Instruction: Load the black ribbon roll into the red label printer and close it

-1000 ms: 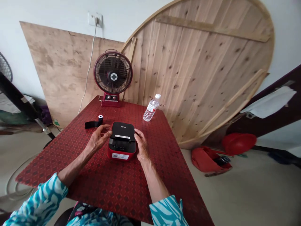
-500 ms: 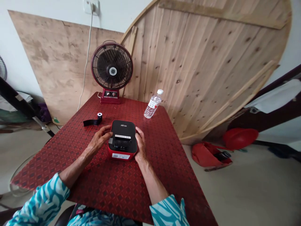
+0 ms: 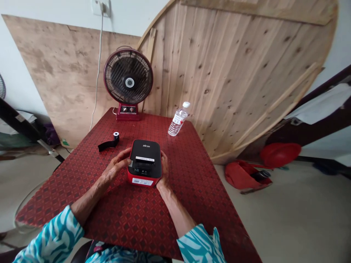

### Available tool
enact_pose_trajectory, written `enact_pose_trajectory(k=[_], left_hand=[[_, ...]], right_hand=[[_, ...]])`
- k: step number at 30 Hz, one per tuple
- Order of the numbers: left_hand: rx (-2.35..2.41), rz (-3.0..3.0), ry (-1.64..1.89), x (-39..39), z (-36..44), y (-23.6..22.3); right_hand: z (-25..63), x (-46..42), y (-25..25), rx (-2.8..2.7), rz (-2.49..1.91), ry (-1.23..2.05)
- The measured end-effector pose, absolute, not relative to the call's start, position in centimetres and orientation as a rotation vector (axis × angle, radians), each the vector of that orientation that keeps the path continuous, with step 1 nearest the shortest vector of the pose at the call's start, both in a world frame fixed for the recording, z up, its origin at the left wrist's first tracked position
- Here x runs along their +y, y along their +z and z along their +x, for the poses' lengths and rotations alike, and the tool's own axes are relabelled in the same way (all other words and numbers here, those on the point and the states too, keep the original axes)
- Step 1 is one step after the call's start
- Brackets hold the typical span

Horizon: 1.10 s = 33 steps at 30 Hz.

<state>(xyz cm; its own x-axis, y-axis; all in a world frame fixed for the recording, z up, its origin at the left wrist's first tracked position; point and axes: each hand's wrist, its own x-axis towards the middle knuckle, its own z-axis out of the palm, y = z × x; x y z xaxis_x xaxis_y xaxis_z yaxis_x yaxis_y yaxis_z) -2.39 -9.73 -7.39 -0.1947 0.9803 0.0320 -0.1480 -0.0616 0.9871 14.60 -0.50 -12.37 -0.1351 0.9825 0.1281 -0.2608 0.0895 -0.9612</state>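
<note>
A small boxy label printer point(image 3: 144, 153) with a black top and a red base sits flat on the red patterned table point(image 3: 65, 190), its lid closed and a white sticker on its front. Behind it to the left, a narrow black tape roll point(image 3: 116, 136) stands on end, partly unrolled.

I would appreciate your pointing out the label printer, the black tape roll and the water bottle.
label printer point(image 3: 145, 150): head view, black top cover.
black tape roll point(image 3: 116, 136): head view, roll's upper end.
water bottle point(image 3: 177, 122): head view, clear body.
</note>
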Motion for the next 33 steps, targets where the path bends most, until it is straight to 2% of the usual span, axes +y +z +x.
enact_pose_trajectory(k=[24, 30, 33], left_hand=[[1.15, 0.982, 1.413, -9.4, -2.5, -7.6], [1.202, 1.02, 1.378, -9.5, -2.5, -6.7], [1.388, 1.143, 1.386, -9.5, -2.6, -5.4]], right_hand=[[14.5, -0.2, -12.5, -1.166, -0.936, 1.199], [14.4, -0.1, -12.6, -1.133, -0.962, 1.252], [14.4, 0.0, -13.1, -1.131, -0.937, 1.27]])
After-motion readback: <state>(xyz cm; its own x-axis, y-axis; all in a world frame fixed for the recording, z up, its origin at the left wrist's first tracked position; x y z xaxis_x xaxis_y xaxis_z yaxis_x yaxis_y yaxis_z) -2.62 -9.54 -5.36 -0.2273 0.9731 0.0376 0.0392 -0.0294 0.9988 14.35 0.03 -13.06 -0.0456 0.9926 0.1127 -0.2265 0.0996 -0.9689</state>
